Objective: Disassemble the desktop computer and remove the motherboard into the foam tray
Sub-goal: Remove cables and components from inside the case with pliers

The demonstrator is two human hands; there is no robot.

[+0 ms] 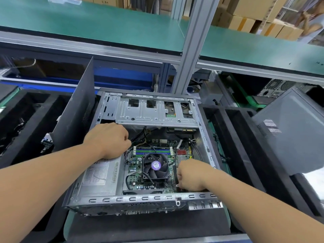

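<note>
The open desktop case (140,200) lies on its side in front of me. Inside it sits the green motherboard (135,165) with a black CPU fan (155,166) and memory sticks (152,150). My left hand (108,139) rests on the silver power supply (101,176), its fingers curled round black cables (140,135) at the board's top left. My right hand (190,174) is curled low at the board's right edge by a black slot; what its fingers hold is hidden. Black foam trays stand on the left (22,123) and on the right (233,137).
A dark side panel (77,109) leans upright against the case's left side. Another grey panel (294,130) leans at the right. The silver drive cage (156,111) spans the case's far end. An aluminium post (191,42) and a green shelf rise behind.
</note>
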